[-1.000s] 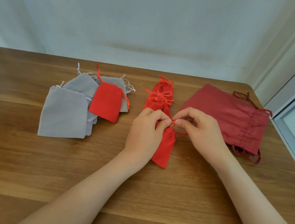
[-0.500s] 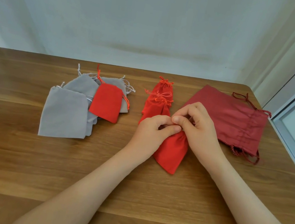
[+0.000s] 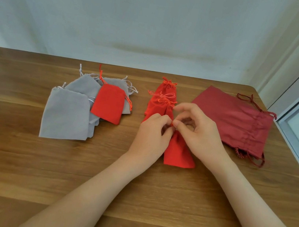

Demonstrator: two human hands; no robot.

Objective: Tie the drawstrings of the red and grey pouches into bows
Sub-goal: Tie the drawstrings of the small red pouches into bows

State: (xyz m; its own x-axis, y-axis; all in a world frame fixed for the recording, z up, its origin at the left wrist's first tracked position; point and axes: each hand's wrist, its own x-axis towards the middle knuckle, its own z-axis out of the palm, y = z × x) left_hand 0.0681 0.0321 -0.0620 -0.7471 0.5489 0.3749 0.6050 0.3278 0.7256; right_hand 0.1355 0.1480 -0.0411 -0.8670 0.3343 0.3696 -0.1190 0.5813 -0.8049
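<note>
Pile of flat pouches (image 3: pixel 65 115) lying on the table's (image 3: pixel 21 172) left, one smaller pouch (image 3: pixel 108 105) resting on top of it, row of tied pouches (image 3: pixel 160 103) overlapping at centre, nearest pouch (image 3: pixel 177 152) lying in front of them between the left hand (image 3: pixel 151 134) and right hand (image 3: pixel 198 131), large drawstring bag (image 3: pixel 236 118) sitting to the right.

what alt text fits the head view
The left hand and right hand pinch the top of a red pouch on a table. Tied pouches lie behind it, grey pouches with an untied red one at left, a dark red bag at right.
</note>
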